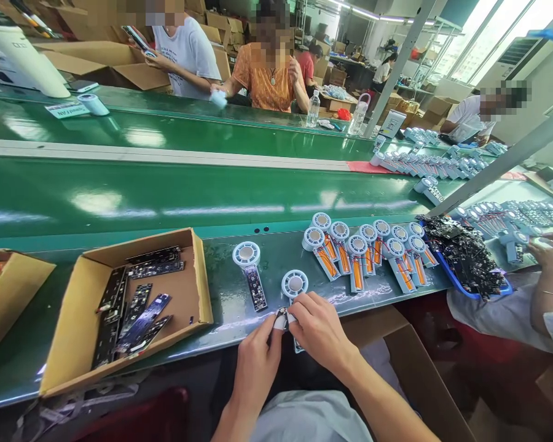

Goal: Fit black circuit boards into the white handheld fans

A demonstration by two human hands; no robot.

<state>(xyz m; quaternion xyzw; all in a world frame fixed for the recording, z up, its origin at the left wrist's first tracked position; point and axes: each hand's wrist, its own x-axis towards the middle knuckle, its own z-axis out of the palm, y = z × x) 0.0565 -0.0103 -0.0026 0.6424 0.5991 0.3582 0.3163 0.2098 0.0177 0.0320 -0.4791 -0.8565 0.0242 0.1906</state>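
My left hand and my right hand meet at the near edge of the green bench, both pinching a small white fan body whose round head shows just above my fingers. Its handle is hidden under my right hand. A small dark part sits between my fingertips. Another fan body with a dark circuit board lies just left of it on the bench. A row of several fan bodies with orange batteries lies to the right.
An open cardboard box with several dark circuit boards stands at the left. A blue tray of black parts sits at the right, by a co-worker's hand. The green conveyor runs behind; other people work across it.
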